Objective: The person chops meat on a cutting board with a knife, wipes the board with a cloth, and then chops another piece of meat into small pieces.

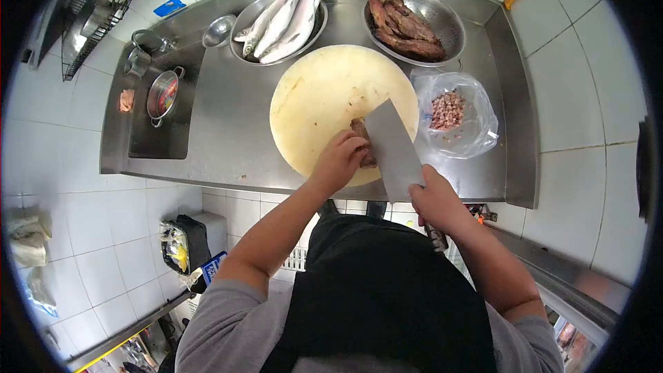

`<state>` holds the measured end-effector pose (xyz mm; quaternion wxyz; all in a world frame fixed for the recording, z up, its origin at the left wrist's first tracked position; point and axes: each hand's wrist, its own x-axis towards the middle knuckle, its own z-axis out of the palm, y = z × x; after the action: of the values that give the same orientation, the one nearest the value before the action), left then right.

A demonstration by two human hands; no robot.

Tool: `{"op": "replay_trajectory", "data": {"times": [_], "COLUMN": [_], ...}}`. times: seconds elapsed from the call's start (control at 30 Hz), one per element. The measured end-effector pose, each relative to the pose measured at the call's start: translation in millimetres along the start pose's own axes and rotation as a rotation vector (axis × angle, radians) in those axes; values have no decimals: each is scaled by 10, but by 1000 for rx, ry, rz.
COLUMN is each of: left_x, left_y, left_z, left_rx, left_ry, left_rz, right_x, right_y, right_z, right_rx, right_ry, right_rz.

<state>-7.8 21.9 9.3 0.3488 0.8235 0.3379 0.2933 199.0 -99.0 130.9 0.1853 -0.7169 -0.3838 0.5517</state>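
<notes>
A strip of dark cured meat (358,127) lies on the round, pale chopping board (311,103). Curled over its near part, the fingers of my left hand (340,157) press it against the board. My right hand (440,202) grips the dark handle of a cleaver (394,148), thumb against the blade's lower corner. The broad blade slants over the board's right side, its left edge right beside the meat and partly covering it. To the right, an open plastic bag (476,114) holds a heap of small diced meat (447,110).
Behind the board stand a metal bowl of whole silvery fish (286,24) and a perforated bowl with larger dark meat pieces (404,24). A ladle (219,31) rests left of the fish. The sink (183,131) at left contains a two-handled pot (164,97). A bin (186,242) stands below.
</notes>
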Motion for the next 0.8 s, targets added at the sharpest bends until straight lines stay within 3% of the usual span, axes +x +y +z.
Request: {"op": "replay_trajectory", "data": {"times": [0.23,0.3,0.43,0.53,0.63,0.7,0.8], "left_x": [13,17,26,27,27,-17,-67], "left_y": [-83,-80,-42,-67,-94,-120,-185], "left_z": [56,35,19,11,16,56,54], "left_rx": [-7,-27,-44,-29,-38,-62,-137], "left_ry": [51,52,51,51,32,38,194], "left_rz": [49,80,83,104,119,137,79], "right_x": [-64,26,49,133,221,448,492], "right_y": [-35,85,27,8,-258,-91,-91], "right_z": [99,166,211,259,270,307,186], "right_rx": [-59,-138,-130,-175,-75,-167,-245], "right_ry": [45,108,116,163,132,205,189], "right_rz": [46,-56,-35,-128,33,-145,-168]}}
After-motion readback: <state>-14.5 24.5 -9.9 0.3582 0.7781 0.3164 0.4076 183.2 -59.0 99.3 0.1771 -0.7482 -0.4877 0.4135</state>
